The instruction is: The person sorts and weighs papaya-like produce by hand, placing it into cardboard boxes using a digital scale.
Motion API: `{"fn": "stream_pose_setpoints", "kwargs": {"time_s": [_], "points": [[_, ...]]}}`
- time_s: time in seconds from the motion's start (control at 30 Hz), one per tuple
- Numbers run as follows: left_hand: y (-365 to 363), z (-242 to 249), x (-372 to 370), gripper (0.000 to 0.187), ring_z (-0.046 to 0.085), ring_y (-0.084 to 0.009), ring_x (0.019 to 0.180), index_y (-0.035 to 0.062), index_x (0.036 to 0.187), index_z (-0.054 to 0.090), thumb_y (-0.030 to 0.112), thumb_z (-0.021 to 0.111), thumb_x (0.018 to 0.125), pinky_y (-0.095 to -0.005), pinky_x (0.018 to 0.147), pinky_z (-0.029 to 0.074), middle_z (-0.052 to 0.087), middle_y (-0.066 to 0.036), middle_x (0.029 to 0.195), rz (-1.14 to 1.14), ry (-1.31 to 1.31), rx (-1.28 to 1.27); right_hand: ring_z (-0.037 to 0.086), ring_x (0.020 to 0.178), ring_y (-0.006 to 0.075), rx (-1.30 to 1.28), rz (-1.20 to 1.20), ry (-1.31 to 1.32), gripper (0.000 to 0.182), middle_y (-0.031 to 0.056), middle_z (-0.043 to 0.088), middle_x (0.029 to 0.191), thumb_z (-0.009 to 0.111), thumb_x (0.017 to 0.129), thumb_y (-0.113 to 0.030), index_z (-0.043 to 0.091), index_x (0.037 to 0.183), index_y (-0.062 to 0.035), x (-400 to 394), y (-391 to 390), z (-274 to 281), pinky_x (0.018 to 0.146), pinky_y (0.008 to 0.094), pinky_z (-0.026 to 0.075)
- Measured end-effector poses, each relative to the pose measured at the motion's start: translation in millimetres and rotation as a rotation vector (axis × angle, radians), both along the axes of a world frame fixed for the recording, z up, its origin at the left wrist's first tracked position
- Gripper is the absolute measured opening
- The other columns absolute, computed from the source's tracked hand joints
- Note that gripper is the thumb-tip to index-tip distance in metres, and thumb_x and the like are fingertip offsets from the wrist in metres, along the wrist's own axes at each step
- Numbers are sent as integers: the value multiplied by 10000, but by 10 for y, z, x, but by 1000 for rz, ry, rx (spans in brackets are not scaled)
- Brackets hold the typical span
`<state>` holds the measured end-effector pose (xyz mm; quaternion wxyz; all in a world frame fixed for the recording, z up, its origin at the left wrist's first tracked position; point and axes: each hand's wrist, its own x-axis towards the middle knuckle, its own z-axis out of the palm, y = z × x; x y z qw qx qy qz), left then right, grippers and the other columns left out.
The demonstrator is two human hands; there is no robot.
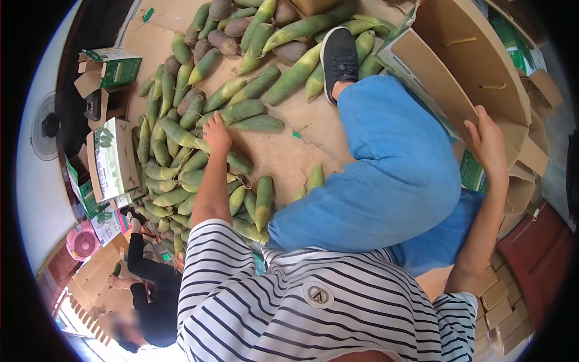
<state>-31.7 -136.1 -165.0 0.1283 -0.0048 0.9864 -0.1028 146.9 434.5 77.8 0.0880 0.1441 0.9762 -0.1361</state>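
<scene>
My left hand (217, 134) reaches into a heap of green radishes (175, 196). Its fingers curl over the end of one long green radish (242, 110), which lies among the others on cardboard. Part of the grip is hidden behind the back of the hand. On the other side, my right hand (485, 142) grips the upper edge of an open cardboard box (437, 78), with the fingers partly out of sight. The box is tilted beside my bent leg and has yellow cord handles.
Darker, brownish radishes (224, 42) lie among green ones at the back. My shoe (339, 60) rests beside them. Printed cartons (111, 160) stand at left, near a fan (47, 125). At lower left sits another person (154, 283), a green radish by their hand. Stacked cartons (503, 301) fill the lower right.
</scene>
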Motion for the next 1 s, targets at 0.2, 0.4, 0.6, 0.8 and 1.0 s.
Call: {"fn": "stream_pose_setpoints", "kwargs": {"time_s": [0.2, 0.4, 0.6, 0.8, 1.0], "points": [[176, 170, 106, 625, 537, -361, 1025, 84, 1120, 484, 407, 748, 655, -450, 841, 448, 504, -183, 1124, 104, -165, -37, 545, 858, 424, 5, -20, -15, 227, 236, 578, 902, 561, 878, -135, 447, 1033, -14, 5, -30, 29, 686, 481, 404], [326, -291, 816, 548, 605, -271, 676, 8, 997, 563, 417, 755, 686, -369, 631, 502, 617, -124, 809, 475, -54, 805, 563, 868, 408, 43, 10, 29, 244, 222, 590, 892, 581, 857, -139, 458, 1038, -31, 38, 1, 29, 698, 473, 428], [1271, 508, 986, 332, 532, -108, 532, 37, 907, 586, 300, 735, 769, -260, 437, 415, 585, -46, 729, 705, -105, 1384, 563, 887, 410, 62, 27, -2, 270, 228, 589, 931, 593, 852, -166, 463, 1044, -28, 96, 69, 11, 715, 478, 441], [2420, 1970, 501, 504, 606, -208, 885, -14, 1076, 536, 202, 782, 693, -331, 787, 479, 618, -117, 967, -172, 124, 1288, 580, 853, 402, 34, 22, 47, 222, 208, 599, 866, 605, 827, -122, 438, 926, -15, 136, 100, 1, 704, 480, 457], [3650, 2814, 291, 528, 583, -276, 813, 6, 1079, 534, 258, 779, 685, -351, 714, 486, 579, -124, 934, -792, 336, 1387, 582, 864, 402, 67, 49, 32, 229, 221, 606, 891, 606, 823, -116, 463, 967, -8, 126, 45, 52, 712, 475, 463]]}}
